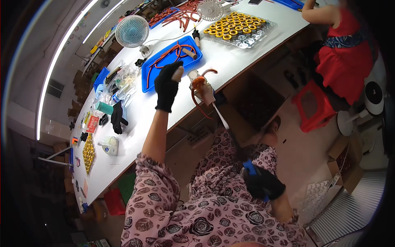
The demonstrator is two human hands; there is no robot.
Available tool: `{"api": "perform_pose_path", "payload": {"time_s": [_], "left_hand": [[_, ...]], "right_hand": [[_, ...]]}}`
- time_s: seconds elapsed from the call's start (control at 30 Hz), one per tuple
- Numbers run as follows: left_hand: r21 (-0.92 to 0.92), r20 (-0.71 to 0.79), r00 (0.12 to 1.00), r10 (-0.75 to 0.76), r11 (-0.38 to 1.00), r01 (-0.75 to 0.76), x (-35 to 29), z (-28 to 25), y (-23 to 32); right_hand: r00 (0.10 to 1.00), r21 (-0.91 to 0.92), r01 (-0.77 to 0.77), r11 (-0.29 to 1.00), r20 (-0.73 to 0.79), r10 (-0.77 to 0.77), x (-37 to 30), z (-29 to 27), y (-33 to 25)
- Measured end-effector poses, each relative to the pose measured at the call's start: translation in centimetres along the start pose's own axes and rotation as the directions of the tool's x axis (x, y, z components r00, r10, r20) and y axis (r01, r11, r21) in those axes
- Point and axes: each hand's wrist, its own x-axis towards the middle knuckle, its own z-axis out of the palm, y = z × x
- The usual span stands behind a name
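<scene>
A ring-shaped coil of copper-coloured wire sits in a small pale holder at the table edge. Loose wire ends curve out from it, one hanging downward. My left hand, in a black glove with a bare thumb tip, is raised beside the coil and above the blue tray's near side. Its fingers look curled, and anything inside them is hidden. Lower right, my black-gloved right hand is wrapped around the blue handle of a long tool. The tool's pale shaft reaches up to the coil holder.
A blue tray holds red-brown wires and a wooden stick. Behind it are yellow-ringed cores on clear plastic and a small fan. A black glove lies leftward. A person in red is near a red stool.
</scene>
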Motion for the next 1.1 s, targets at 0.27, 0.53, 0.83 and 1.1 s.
{"api": "perform_pose_path", "payload": {"time_s": [0.27,0.53,0.83,1.1], "left_hand": [[0.417,0.640,0.736,0.221,0.704,-0.575,-7.3,1.9,6.4],[0.495,0.320,0.774,0.547,0.600,-0.629,6.5,3.0,8.9],[-0.349,0.280,0.794,-0.539,0.714,0.607,10.1,2.1,-10.3],[-0.453,0.337,0.726,-0.599,0.573,0.683,6.3,1.9,-12.5]], "right_hand": [[0.971,0.034,-0.050,0.998,-0.233,0.057,-12.3,-2.3,6.4],[0.679,-0.943,-0.019,0.333,-0.257,-0.688,-1.9,-1.7,3.6],[0.948,-0.279,0.253,0.926,-0.121,-0.295,10.1,3.4,-0.7],[0.996,-0.080,0.093,0.992,0.023,-0.091,7.5,1.8,-2.8]]}}
